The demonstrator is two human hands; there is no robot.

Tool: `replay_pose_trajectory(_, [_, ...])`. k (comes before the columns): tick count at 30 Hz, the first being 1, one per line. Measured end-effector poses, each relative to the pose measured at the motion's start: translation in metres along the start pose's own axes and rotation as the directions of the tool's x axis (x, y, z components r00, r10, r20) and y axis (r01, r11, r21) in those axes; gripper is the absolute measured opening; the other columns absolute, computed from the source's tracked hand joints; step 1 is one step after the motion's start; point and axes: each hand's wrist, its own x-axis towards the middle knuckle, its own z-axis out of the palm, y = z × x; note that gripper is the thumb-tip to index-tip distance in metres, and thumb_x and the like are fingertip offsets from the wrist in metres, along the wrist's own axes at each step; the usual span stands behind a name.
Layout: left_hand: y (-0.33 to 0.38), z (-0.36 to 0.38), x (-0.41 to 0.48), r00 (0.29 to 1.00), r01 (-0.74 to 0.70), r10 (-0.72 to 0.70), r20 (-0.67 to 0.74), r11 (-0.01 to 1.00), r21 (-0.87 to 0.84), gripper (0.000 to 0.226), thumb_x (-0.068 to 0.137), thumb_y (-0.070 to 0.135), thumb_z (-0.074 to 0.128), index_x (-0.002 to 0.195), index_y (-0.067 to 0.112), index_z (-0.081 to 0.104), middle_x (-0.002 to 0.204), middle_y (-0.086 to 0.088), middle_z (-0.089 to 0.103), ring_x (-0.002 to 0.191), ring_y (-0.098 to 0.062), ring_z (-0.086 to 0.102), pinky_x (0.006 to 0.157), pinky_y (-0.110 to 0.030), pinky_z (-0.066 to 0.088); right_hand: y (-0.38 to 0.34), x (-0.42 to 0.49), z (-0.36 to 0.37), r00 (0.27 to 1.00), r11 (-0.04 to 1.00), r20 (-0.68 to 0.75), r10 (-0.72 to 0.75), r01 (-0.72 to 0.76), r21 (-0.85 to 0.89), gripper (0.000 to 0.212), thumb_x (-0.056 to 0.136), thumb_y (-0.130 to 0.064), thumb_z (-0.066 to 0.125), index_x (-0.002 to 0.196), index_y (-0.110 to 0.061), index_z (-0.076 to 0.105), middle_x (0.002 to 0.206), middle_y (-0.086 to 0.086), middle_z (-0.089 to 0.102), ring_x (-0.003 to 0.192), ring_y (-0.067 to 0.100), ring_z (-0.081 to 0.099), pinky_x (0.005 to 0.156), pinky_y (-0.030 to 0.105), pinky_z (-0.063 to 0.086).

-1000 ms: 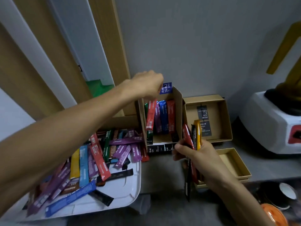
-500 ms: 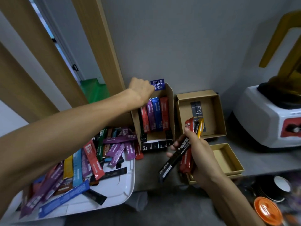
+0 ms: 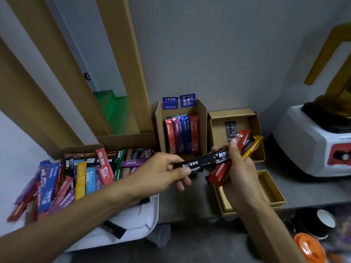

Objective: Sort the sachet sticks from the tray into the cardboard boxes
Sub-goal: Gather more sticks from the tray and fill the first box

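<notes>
A white tray (image 3: 140,223) at the left holds a heap of several coloured sachet sticks (image 3: 79,177). An upright cardboard box (image 3: 202,114) against the wall has red, purple and blue sticks standing in it. To its right stands a square box (image 3: 214,130) tilted against the wall, and a shallow box (image 3: 273,194) lies in front of it. My right hand (image 3: 239,168) grips a bundle of red, black and yellow sticks (image 3: 245,141). My left hand (image 3: 167,173) pinches the near end of a black stick (image 3: 201,163) that lies across from that bundle.
A white appliance (image 3: 311,141) with a red panel and a yellow top stands at the right. Black bowls (image 3: 321,223) and an orange lid (image 3: 309,247) sit below the counter edge. A wooden door frame (image 3: 129,73) rises at the left behind the tray.
My left hand left the top of the upright box, came down and took hold of the black stick sticking out of my right hand's bundle. The right hand rose slightly.
</notes>
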Motion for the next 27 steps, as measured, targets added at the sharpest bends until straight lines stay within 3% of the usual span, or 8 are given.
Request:
replay_pose_trajectory(4, [-0.003, -0.010, -0.006, 0.989, 0.041, -0.054, -0.137, 0.995, -0.095, 0.018, 0.097, 0.018, 0.061, 0.110, 0.009, 0.068, 0.088, -0.007, 0.076, 0.070, -0.015, 0.067, 0.049, -0.018, 0.043, -0.004, -0.003, -0.006, 0.999, 0.981, 0.012, -0.046, 0.048, -0.189, 0.023, 0.089, -0.032, 0.068, 0.101, -0.013, 0.063, 0.078, -0.001, 0.072, 0.078, 0.021, 0.070, 0.075, 0.036, 0.055])
replay_pose_trajectory(9, [-0.004, -0.023, -0.012, 0.985, 0.053, -0.084, -0.152, 0.979, -0.199, 0.013, 0.095, 0.017, 0.065, 0.102, 0.009, 0.070, 0.089, -0.013, 0.075, 0.075, -0.030, 0.058, 0.050, -0.026, 0.039, -0.004, -0.009, -0.010, 0.998, 0.933, 0.057, -0.033, 0.051, -0.357, 0.023, 0.079, -0.020, 0.077, 0.097, -0.016, 0.063, 0.070, 0.000, 0.069, 0.061, 0.012, 0.067, 0.061, 0.027, 0.055])
replay_pose_trajectory(13, [-0.002, -0.022, -0.013, 0.962, -0.010, -0.099, -0.255, 0.919, -0.394, 0.009, 0.094, 0.012, 0.064, 0.097, 0.005, 0.069, 0.087, -0.015, 0.067, 0.067, -0.017, 0.060, 0.042, -0.019, 0.039, -0.004, -0.010, -0.011, 0.989, 0.924, 0.100, 0.107, -0.062, -0.378, 0.038, 0.074, -0.023, 0.078, 0.107, -0.016, 0.061, 0.076, 0.003, 0.071, 0.062, 0.014, 0.068, 0.060, 0.028, 0.054])
replay_pose_trajectory(19, [0.010, -0.023, -0.008, 0.972, 0.018, -0.071, -0.223, 0.973, -0.230, 0.009, 0.095, 0.009, 0.063, 0.099, 0.004, 0.068, 0.084, -0.017, 0.073, 0.063, -0.013, 0.067, 0.057, -0.021, 0.052, 0.004, -0.011, -0.012, 1.000, 0.959, -0.016, -0.005, 0.000, -0.283, 0.009, 0.085, -0.019, 0.073, 0.091, -0.020, 0.066, 0.068, 0.000, 0.065, 0.059, 0.012, 0.063, 0.062, 0.030, 0.052])
replay_pose_trajectory(22, [0.031, -0.033, 0.005, 0.930, -0.078, -0.002, -0.368, 0.976, -0.203, 0.011, 0.096, 0.007, 0.058, 0.098, 0.000, 0.067, 0.086, -0.016, 0.074, 0.065, -0.018, 0.069, 0.056, -0.020, 0.055, 0.011, -0.010, -0.019, 0.998, 0.946, -0.032, 0.054, -0.062, -0.319, 0.020, 0.087, -0.022, 0.074, 0.100, -0.010, 0.065, 0.063, 0.005, 0.061, 0.053, 0.014, 0.059, 0.059, 0.031, 0.049])
replay_pose_trajectory(24, [0.047, -0.041, 0.021, 0.868, -0.176, 0.125, -0.481, 0.983, -0.061, 0.012, 0.098, 0.007, 0.055, 0.098, 0.000, 0.065, 0.089, -0.014, 0.073, 0.069, -0.018, 0.073, 0.055, -0.019, 0.055, 0.016, -0.009, -0.022, 0.994, 0.944, -0.069, 0.086, -0.104, -0.312, 0.022, 0.088, -0.021, 0.073, 0.106, -0.010, 0.067, 0.065, 0.007, 0.060, 0.053, 0.014, 0.058, 0.056, 0.028, 0.048])
replay_pose_trajectory(27, [0.059, -0.030, 0.040, 0.892, -0.145, 0.241, -0.382, 0.954, 0.264, 0.017, 0.099, 0.030, 0.056, 0.097, 0.016, 0.064, 0.085, -0.004, 0.072, 0.066, -0.013, 0.071, 0.051, -0.019, 0.052, 0.022, -0.008, -0.023, 0.991, 0.972, -0.099, 0.084, -0.104, -0.209, 0.023, 0.089, -0.019, 0.072, 0.109, -0.008, 0.068, 0.063, 0.007, 0.058, 0.053, 0.015, 0.055, 0.055, 0.028, 0.045])
